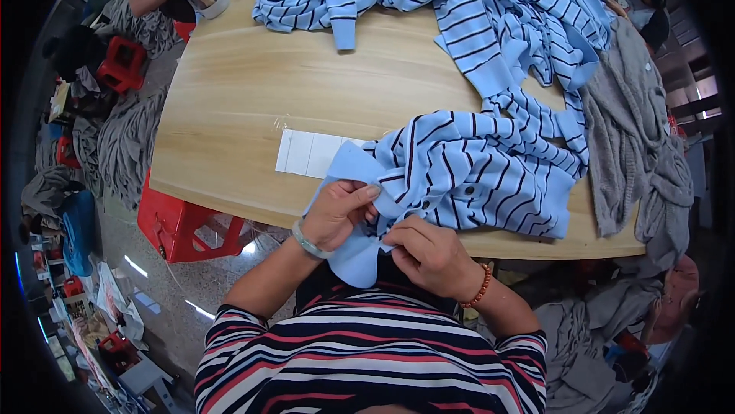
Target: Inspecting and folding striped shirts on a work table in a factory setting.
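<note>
A light blue knit cardigan (490, 173) with dark stripes and dark buttons lies at the table's near edge, its plain blue collar part drawn toward me. My left hand (337, 213), with a pale bangle on the wrist, pinches the blue knit between thumb and fingers. Close by on the right, my right hand (435, 257), wearing a brown bead bracelet, has its fingers pressed together at the edge of the same piece. A small whitish bit shows at the right fingertips; I cannot make out what it is. The blue flap (356, 262) hangs below both hands.
A white ruled card strip (310, 153) lies on the wooden table (321, 77) beside the cardigan. More striped garments (505, 23) are heaped at the far side. Grey knitwear (624, 130) drapes over the right edge. A red stool (180, 222) stands at the left; other people sit beyond.
</note>
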The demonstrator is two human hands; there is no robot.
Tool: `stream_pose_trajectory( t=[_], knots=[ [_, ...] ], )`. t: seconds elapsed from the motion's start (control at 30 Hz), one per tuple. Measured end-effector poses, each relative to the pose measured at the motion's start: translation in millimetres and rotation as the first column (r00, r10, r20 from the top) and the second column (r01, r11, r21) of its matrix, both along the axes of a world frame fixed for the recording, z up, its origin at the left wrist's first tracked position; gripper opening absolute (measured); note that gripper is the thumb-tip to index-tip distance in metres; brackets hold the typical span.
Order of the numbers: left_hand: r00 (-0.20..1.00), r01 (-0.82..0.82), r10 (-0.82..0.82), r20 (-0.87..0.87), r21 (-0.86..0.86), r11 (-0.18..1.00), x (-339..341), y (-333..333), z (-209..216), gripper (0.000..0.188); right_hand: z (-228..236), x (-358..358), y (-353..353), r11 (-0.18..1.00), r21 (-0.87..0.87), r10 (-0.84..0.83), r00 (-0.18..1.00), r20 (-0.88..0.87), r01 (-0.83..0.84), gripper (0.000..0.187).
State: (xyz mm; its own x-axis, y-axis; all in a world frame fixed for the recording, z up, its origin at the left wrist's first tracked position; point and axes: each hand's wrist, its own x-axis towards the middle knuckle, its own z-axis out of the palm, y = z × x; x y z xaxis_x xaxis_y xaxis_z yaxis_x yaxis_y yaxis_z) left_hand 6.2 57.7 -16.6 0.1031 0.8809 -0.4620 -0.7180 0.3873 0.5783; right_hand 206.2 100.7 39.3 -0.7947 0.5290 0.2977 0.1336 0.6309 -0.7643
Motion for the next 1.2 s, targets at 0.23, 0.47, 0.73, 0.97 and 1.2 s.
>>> stream_pose_trajectory(
  t=[0.23,0.47,0.73,0.97,1.2],
  knots=[
    [0.867,0.009,0.098,-0.488,0.213,0.977,-4,-2,39,0.013,10,-11,4,0.996,0.065,-0.065,0.997,-0.051,0.069,0.025],
    [0.872,0.036,0.109,-0.477,0.285,0.958,3,-19,37,0.016,5,-30,0,0.978,0.169,-0.117,0.993,-0.024,0.120,0.021],
    [0.808,0.066,0.093,-0.582,0.246,0.967,-3,-17,24,0.015,2,-33,5,0.949,0.212,-0.227,0.972,-0.053,0.234,0.026],
    [0.693,0.294,-0.032,-0.720,0.242,0.925,-11,-9,42,0.022,-3,-24,11,0.953,0.261,-0.178,0.982,0.068,0.155,0.030],
    [0.169,0.563,0.221,-0.961,0.278,0.779,-9,-10,49,0.026,-4,-20,19,0.979,0.171,-0.127,0.989,0.075,0.113,0.027]
  ],
)
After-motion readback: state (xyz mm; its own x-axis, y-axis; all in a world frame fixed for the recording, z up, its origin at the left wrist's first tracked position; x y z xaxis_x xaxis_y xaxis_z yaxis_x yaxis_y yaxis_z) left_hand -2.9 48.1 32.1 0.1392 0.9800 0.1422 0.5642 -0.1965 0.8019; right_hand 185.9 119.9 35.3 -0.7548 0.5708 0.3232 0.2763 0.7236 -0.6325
